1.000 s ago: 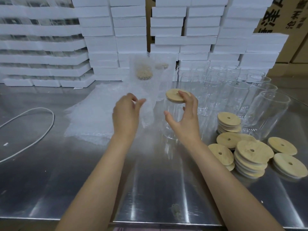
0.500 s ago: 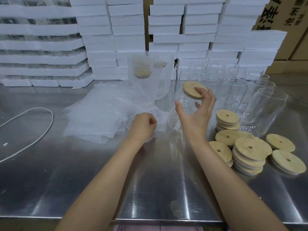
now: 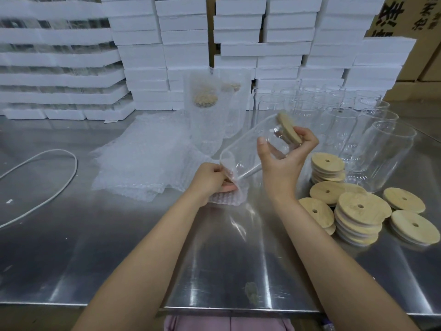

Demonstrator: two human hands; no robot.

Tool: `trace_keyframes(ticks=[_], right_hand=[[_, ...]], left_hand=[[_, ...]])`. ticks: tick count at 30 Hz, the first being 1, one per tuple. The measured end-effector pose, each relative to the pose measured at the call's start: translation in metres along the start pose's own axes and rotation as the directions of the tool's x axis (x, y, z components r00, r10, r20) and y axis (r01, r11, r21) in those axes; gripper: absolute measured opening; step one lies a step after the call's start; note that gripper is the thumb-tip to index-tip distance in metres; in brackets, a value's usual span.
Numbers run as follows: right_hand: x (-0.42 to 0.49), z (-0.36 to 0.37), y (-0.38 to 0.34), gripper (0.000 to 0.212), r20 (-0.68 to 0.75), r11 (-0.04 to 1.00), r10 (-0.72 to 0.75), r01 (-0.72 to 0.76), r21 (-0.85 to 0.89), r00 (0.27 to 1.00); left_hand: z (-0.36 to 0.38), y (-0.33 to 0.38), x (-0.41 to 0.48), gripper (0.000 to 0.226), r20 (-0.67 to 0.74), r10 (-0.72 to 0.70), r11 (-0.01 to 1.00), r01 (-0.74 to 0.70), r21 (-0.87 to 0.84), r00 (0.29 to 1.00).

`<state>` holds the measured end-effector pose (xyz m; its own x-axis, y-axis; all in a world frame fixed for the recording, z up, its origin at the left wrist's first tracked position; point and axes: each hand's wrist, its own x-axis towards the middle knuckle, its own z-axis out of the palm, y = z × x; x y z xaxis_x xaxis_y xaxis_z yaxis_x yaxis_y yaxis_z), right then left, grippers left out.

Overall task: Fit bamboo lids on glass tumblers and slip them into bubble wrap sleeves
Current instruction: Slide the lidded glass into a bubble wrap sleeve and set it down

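Head view:
- We are holding tumbler (image 3: pixel 248 151) tilted above steel table (image 3: pixel 119 247). Long axis is running lower left to upper right.
- End with bamboo lid (image 3: pixel 289 129) is pointing up-right; base is pointing down toward our left hand (image 3: pixel 207 183).
- Our right hand (image 3: pixel 285 163) is gripping upper end, thumb and fingers curling round glass.
- Left hand is pinching mouth of bubble wrap sleeve (image 3: pixel 225 199) at base.
- We cannot tell whether base is sitting inside sleeve; clear glass and wrap are blurring together.

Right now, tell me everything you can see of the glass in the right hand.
The glass is a clear, empty tumbler with a round bamboo lid fitted on its mouth. It is held tilted, lid end up and to the right. The right hand grips its lidded end; its base meets the bubble wrap sleeve that the left hand pinches.
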<state>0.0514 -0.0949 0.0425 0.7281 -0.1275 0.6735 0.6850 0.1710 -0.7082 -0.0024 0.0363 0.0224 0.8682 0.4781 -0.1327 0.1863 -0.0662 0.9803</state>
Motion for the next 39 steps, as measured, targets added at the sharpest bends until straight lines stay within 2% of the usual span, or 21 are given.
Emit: trace_keyframes(ticks=[5, 9, 11, 13, 16, 18, 20, 23, 25, 28, 32, 34, 36, 39], right_hand=[[-0.008, 0.001, 0.01, 0.061, 0.062, 0.981, -0.021, 0.032, -0.192, 0.998], [-0.006, 0.0, 0.01, 0.067, 0.023, 0.922, -0.113, 0.114, -0.369, 0.993], [-0.004, -0.001, 0.01, 0.065, -0.032, 0.934, -0.141, 0.122, -0.335, 0.99], [-0.003, -0.001, 0.008, 0.061, -0.081, 0.983, -0.104, 0.09, -0.162, 0.991], [-0.003, 0.002, -0.004, 0.054, -0.082, 0.988, 0.092, -0.081, 0.132, 0.992], [-0.005, 0.006, -0.008, 0.052, -0.046, 0.968, 0.186, -0.175, 0.182, 0.982], [-0.008, 0.01, -0.009, 0.052, -0.03, 0.963, 0.234, -0.227, 0.145, 0.972], [-0.011, 0.012, -0.001, 0.053, -0.089, 0.972, 0.232, -0.227, 0.059, 0.969], [-0.012, 0.011, 0.005, 0.054, -0.116, 0.968, 0.251, -0.252, 0.004, 0.961], [-0.012, 0.009, 0.013, 0.054, -0.156, 0.96, 0.267, -0.277, -0.043, 0.951], [-0.009, 0.01, 0.02, 0.056, -0.188, 0.959, 0.262, -0.277, -0.057, 0.946], [-0.009, 0.01, 0.023, 0.058, -0.198, 0.955, 0.272, -0.289, -0.063, 0.942], [-0.009, 0.009, 0.026, 0.059, -0.202, 0.953, 0.276, -0.295, -0.071, 0.94], [-0.008, 0.008, 0.026, 0.06, -0.206, 0.95, 0.29, -0.306, -0.053, 0.935]], left_hand=[[-0.006, -0.006, 0.007, 0.022, -0.146, 0.006, 0.994, 0.01, 0.105, 0.989], [-0.007, -0.006, 0.005, 0.02, -0.162, 0.087, 0.983, -0.058, 0.175, 0.983], [-0.006, -0.006, 0.003, 0.019, -0.159, 0.123, 0.969, -0.084, 0.233, 0.98], [-0.004, -0.006, 0.002, 0.018, -0.151, 0.148, 0.962, -0.107, 0.252, 0.977], [0.0, -0.008, 0.003, 0.021, -0.124, 0.215, 0.944, -0.173, 0.281, 0.969], [0.004, -0.01, 0.003, 0.019, -0.12, 0.253, 0.921, -0.202, 0.333, 0.96], [0.004, -0.011, 0.004, 0.012, -0.11, 0.251, 0.917, -0.2, 0.344, 0.962], [-0.003, -0.012, 0.008, 0.02, -0.123, 0.177, 0.945, -0.133, 0.298, 0.977], [-0.008, -0.011, 0.009, 0.016, -0.116, 0.136, 0.957, -0.1, 0.273, 0.984], [-0.01, -0.007, 0.006, 0.028, -0.121, 0.117, 0.959, -0.08, 0.271, 0.986], [-0.013, 0.0, 0.003, 0.025, -0.24, 0.257, 0.91, -0.151, 0.386, 0.936], [-0.015, 0.006, 0.003, 0.026, -0.3, 0.298, 0.933, -0.209, 0.294, 0.907], [-0.018, 0.013, 0.005, 0.032, -0.238, 0.332, 0.935, -0.285, 0.212, 0.913], [-0.022, 0.015, 0.003, 0.039, 0.002, 0.371, 0.866, -0.347, 0.36, 0.929]])
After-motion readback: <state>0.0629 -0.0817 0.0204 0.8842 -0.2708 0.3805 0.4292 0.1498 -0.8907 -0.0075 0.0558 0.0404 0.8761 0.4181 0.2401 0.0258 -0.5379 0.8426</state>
